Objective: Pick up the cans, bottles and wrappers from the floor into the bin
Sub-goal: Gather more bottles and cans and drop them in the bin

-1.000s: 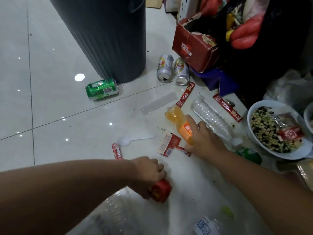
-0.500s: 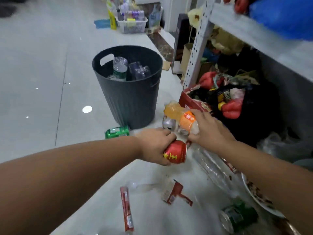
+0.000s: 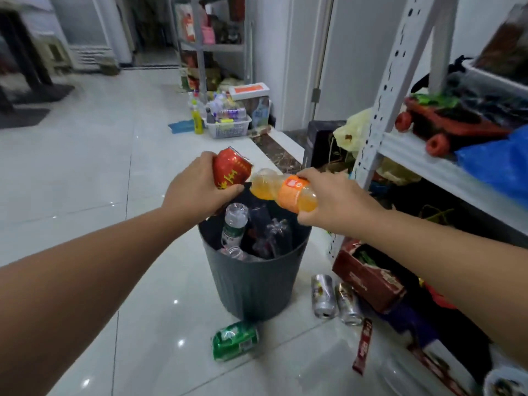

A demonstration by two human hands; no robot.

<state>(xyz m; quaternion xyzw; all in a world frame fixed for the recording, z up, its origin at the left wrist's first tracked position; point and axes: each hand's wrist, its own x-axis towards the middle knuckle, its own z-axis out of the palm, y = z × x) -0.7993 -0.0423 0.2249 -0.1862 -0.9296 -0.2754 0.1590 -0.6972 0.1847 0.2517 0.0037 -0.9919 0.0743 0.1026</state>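
My left hand (image 3: 197, 190) grips a red can (image 3: 231, 168) above the far rim of the dark grey bin (image 3: 254, 281). My right hand (image 3: 331, 201) holds an orange bottle (image 3: 283, 190) tilted over the bin's opening, its base near the can. Inside the bin lie several clear plastic bottles (image 3: 235, 224). On the floor in front of the bin rests a green can (image 3: 235, 340). Two silver cans (image 3: 323, 295) lie to the bin's right, and a red wrapper (image 3: 363, 345) lies just below them.
A white metal shelf rack (image 3: 405, 81) with bags and a red skateboard stands at the right. A red cardboard box (image 3: 368, 278) sits under it. A white basket of bottles (image 3: 228, 124) is farther back. Glossy white tiles stretch to the left.
Both hands have risen from near the floor to above the bin, carrying the red can and the orange bottle. The view has tilted up, showing more of the room.
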